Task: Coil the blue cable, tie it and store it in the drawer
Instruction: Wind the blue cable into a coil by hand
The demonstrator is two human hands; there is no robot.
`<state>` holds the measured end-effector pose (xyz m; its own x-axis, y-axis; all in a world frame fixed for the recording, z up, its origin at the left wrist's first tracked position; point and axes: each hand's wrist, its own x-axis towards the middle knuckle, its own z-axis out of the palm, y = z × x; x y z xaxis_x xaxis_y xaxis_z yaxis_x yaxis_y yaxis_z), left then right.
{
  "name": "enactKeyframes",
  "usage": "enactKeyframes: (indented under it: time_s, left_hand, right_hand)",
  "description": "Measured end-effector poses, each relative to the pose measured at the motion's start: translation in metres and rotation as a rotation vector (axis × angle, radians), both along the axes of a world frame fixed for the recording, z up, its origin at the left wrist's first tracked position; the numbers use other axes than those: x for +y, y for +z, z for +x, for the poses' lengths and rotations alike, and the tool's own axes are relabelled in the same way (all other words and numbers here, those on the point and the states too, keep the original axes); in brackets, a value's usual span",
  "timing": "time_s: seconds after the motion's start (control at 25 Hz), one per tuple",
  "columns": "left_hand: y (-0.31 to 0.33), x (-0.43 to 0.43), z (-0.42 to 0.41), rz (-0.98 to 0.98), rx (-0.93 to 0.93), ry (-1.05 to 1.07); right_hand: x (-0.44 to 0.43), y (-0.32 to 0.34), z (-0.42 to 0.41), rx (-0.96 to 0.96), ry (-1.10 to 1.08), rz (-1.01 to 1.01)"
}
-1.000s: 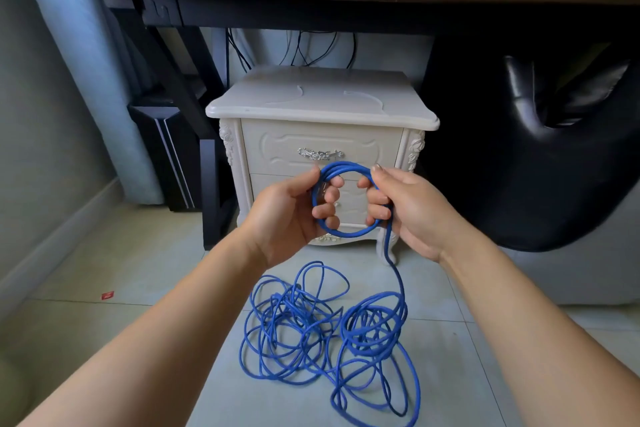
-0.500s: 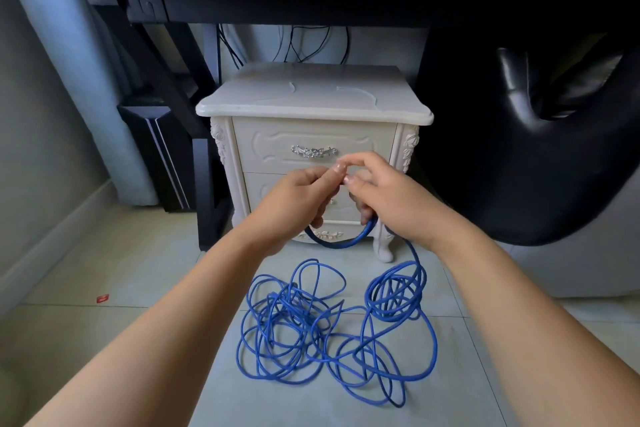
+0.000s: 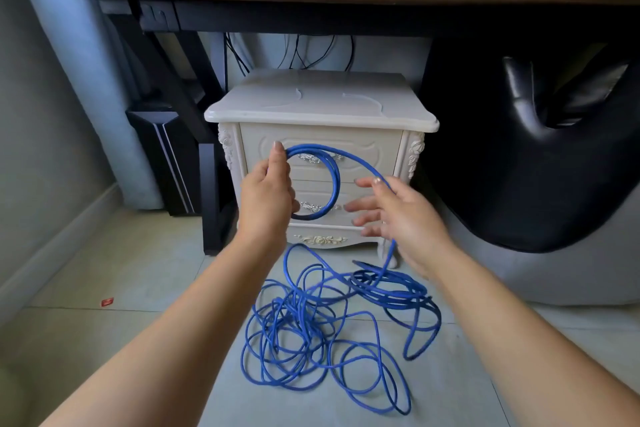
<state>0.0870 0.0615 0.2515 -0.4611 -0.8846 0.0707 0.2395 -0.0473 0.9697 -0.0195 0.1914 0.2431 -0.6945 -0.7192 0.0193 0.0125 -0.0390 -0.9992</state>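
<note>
The fingers (image 3: 278, 163) of the left hand (image 3: 266, 194) are curled round a small loop of the blue cable (image 3: 335, 184), held up in front of the closed drawer (image 3: 367, 152). The fingers (image 3: 363, 208) of the right hand (image 3: 398, 215) are spread and straight; the cable only passes by the thumb and is not pinched. From there it drops to the floor (image 3: 138, 288), where most of it lies in a tangled heap. The danger is there, I think: a pull may tighten a knot or drag the whole heap. With so loose a guide, the strand may also slip away.
</note>
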Motion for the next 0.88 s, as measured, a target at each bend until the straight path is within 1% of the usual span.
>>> enactKeyframes:
  time_s: [0.16,0.28,0.36,0.4,0.52,0.6,0.64,0.76,0.8,0.88]
  left_hand:
    - [0.001,0.015,-0.009,0.221,0.140,0.056]
    - [0.003,0.020,-0.009,0.346,0.253,0.066]
    - [0.001,0.021,-0.009,0.388,0.270,0.078]
    - [0.000,0.022,-0.009,0.385,0.241,0.092]
    - [-0.006,0.026,-0.009,0.330,0.107,0.132]
    - [-0.011,0.027,-0.010,0.297,0.026,0.103]
    - [-0.012,0.026,-0.009,0.305,0.030,0.038]
    - [-0.010,0.015,-0.002,0.390,0.199,-0.271]
    - [-0.007,0.010,0.002,0.388,0.203,-0.328]
    - [-0.001,0.001,0.008,0.304,0.094,-0.393]
  right_hand:
    - [-0.020,-0.014,0.037,-0.109,-0.078,-0.126]
    - [-0.027,-0.015,0.049,-0.306,-0.016,-0.221]
    - [-0.030,-0.014,0.054,-0.447,0.015,-0.289]
    - [-0.031,-0.014,0.056,-0.472,0.012,-0.303]
    - [-0.037,-0.016,0.057,-0.419,-0.041,-0.295]
    - [-0.038,-0.017,0.053,-0.375,-0.088,-0.288]
    - [-0.038,-0.016,0.049,-0.377,-0.097,-0.297]
    - [-0.030,-0.009,0.032,-0.360,-0.059,-0.303]
    - [-0.026,-0.008,0.026,-0.297,-0.031,-0.251]
    - [-0.020,-0.007,0.017,-0.051,0.050,-0.057]
